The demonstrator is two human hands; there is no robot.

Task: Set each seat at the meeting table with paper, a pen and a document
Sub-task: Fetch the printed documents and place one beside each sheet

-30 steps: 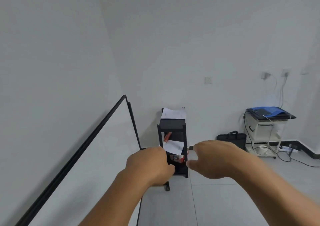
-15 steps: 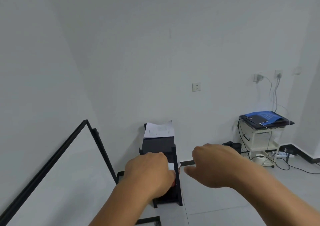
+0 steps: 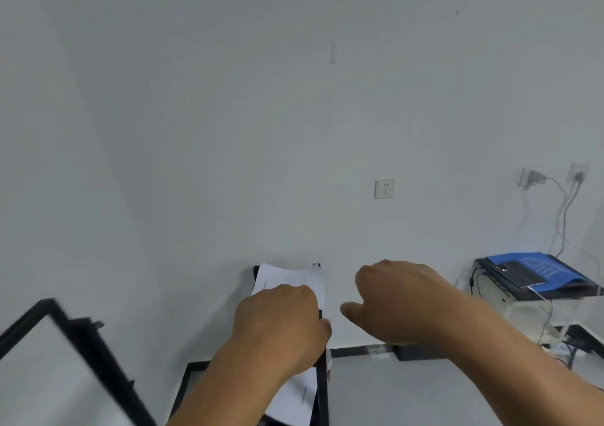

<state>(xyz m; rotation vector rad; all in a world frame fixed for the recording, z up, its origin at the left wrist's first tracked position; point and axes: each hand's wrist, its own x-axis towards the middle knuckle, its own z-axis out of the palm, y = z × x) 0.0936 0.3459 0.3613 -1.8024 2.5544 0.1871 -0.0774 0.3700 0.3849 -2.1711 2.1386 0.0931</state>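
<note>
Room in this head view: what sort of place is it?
Probably a plain office or meeting-room corner. A black shelf cart against the wall holds printed papers, a whiteboard leans at the left, and a laptop sits on a small stand beside the wall sockets.

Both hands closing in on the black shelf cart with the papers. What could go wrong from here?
1. The paper sheets on the cart's top shelf overhang its edge; a brush from the left hand could slide them off.
2. The black shelf cart is narrow and tall, so a push from the right hand might tip it.
3. The left hand hides the shelf beneath it, so a grip there would be partly blind.
</note>
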